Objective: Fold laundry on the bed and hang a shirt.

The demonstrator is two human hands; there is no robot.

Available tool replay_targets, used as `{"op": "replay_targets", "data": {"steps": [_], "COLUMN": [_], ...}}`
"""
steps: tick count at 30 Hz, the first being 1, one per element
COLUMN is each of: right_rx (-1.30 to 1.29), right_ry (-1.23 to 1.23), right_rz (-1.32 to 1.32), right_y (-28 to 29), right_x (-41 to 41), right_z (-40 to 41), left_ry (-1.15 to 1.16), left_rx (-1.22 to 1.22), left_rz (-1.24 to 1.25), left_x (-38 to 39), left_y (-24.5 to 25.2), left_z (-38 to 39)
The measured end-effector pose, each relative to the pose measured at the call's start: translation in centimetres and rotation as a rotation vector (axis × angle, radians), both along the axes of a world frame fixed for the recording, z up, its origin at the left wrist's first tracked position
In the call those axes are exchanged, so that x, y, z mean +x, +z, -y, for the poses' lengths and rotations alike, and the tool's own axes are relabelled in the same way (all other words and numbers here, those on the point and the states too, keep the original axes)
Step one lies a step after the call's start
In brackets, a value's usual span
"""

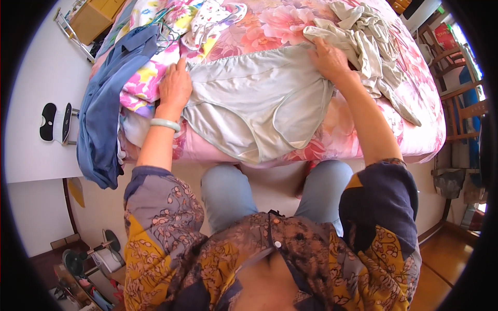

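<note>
A pair of pale grey-green underpants [253,97] lies spread on the flowered bedspread [280,23], waistband at the far side and crotch towards me. My left hand [176,87], with a pale bangle [165,124] on its wrist, has the left end of the waistband at its fingers. At the opposite upper corner, my right hand [328,60] grips the waistband's right end. The cloth is drawn fairly flat between both hands. My fingertips are partly hidden on the left. Right beside my right hand rests a crumpled heap of beige clothing [365,46].
Blue clothing [113,93] hangs over the bed's left edge, beside bright floral fabric [146,83] and green wire hangers [167,29]. A white dotted garment [212,19] lies farther back. Wooden chairs [461,93] stand right of the bed; a dumbbell-like object [91,250] is at lower left.
</note>
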State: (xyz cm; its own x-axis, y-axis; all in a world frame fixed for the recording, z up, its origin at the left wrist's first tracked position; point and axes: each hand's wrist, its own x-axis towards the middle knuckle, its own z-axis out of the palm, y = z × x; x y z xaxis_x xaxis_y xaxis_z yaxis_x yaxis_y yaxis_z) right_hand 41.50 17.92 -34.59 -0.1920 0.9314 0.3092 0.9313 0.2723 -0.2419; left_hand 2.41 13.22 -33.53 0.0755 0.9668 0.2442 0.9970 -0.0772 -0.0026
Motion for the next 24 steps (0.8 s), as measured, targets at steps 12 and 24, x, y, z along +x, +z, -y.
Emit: {"op": "replay_targets", "data": {"steps": [12, 24], "right_rx": [-0.262, -0.142], "right_ry": [0.118, -0.039], "right_rz": [-0.338, 0.004], "right_y": [1.9, 1.8], "right_x": [2.6, 2.8], "right_z": [8.0, 7.4], "left_ry": [-0.649, -0.777], "left_rx": [-0.148, -0.044], "left_rz": [0.314, 0.359], "left_x": [15.6, 14.9], "left_y": [-0.1, -1.6], "left_z": [12.4, 15.9]}}
